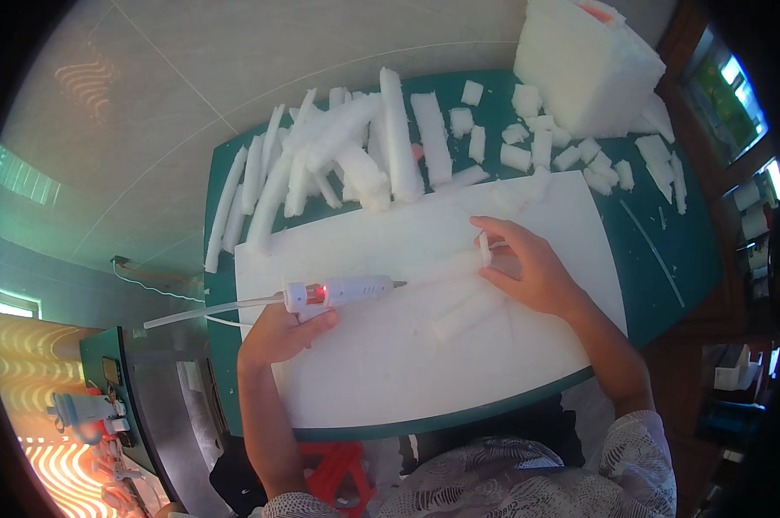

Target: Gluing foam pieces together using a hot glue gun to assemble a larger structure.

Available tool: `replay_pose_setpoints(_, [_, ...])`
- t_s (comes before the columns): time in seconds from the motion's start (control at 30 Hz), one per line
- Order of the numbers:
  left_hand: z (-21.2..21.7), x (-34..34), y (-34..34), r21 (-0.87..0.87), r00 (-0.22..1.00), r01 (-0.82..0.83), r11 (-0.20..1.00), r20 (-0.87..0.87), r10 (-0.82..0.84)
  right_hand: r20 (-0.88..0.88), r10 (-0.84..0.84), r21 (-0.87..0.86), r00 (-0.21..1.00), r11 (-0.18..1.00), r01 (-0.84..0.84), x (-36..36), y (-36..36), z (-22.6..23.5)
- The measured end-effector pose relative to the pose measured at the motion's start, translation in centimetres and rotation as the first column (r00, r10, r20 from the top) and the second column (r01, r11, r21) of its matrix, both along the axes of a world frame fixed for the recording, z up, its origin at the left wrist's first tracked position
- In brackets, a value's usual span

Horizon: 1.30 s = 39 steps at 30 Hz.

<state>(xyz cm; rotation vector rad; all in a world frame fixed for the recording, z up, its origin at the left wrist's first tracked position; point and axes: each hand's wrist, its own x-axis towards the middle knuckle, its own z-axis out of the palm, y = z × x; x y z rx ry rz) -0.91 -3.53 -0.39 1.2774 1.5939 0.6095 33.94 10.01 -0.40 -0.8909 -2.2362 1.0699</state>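
Observation:
My left hand (278,335) is wrapped around the handle of a pale hot glue gun (351,291), with a red light glowing on its body. A long translucent glue stick (213,310) juts from its back, and the nozzle points right toward my other hand. Between thumb and fingers, my right hand (532,266) pinches a small white piece of padding (485,250), apart from the nozzle. Below both, a white board (364,380) covers much of the table. On it, a faint white roll of padding (468,315) lies beside my right hand, hard to make out against the board.
Long white padding strips (399,138) are heaped along the far side of the green table (701,250). Several small white chunks (515,157) lie right of them, near a large white block (580,69). A thin clear stick (653,250) rests at right. A red stool (338,475) stands below.

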Motion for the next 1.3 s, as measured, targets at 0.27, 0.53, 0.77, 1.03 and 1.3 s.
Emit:
replay_pose_setpoints(0.27, [1.3, 0.2, 0.5, -0.034, 0.995, 0.083, 0.996, 0.055, -0.081, 0.01, -0.004, 0.001, 1.0, 1.0, 0.004, 0.1, 0.0, -0.2])
replay_pose_setpoints(0.53, [1.1, -0.8, 0.9, 0.338, 0.957, 0.288, 0.896, -0.065, -0.284, 0.003, 0.001, -0.002, 1.0, 1.0, -0.001, 0.0, -0.1, 0.3])
replay_pose_setpoints(0.77, [2.2, -1.2, -1.5, 0.25, 0.929, 0.166, 0.954, -0.363, -0.067, -0.005, 0.039, 0.012, 0.999, 0.999, -0.039, 0.0, -0.4, 0.2])
replay_pose_setpoints(1.03, [0.9, -1.7, -4.5, 0.336, 0.858, 0.036, 0.941, -0.493, 0.143, -0.008, 0.077, 0.032, 0.997, 0.997, -0.076, 0.1, -0.8, 0.2])
replay_pose_setpoints(1.3, [4.8, -0.8, -4.1, 0.197, 0.821, 0.152, 0.968, -0.571, -0.013, -0.036, 0.087, 0.029, 0.996, 0.996, -0.086, 0.1, -0.6, -0.4])
